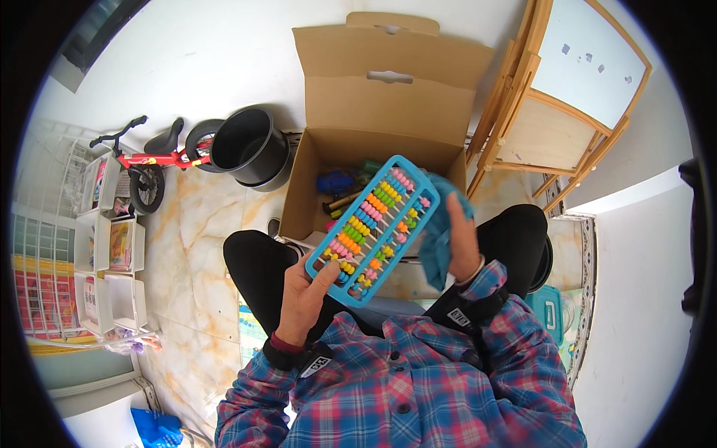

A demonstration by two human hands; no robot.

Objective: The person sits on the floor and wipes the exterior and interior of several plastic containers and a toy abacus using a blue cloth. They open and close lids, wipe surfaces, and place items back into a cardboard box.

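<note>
A blue plastic abacus [373, 229] with rows of coloured beads is held tilted over my lap. My left hand [308, 292] grips its lower left end, the thumb lying over the frame. At the abacus's right side, my right hand [462, 239] holds a teal cloth [436, 246], slightly blurred; part of the cloth lies behind the upper right end of the abacus. Beyond my knees stands an open cardboard box [386, 106] with its lid raised. Inside it lie a blue object [336, 182] and several other items, partly hidden by the abacus.
A black bucket [246, 140] and a red balance bike [162, 159] stand left of the box. To the right is a wooden easel [504, 123] with a whiteboard. White storage bins [92, 241] line the far left. A teal lidded container [546, 313] sits beside my right leg.
</note>
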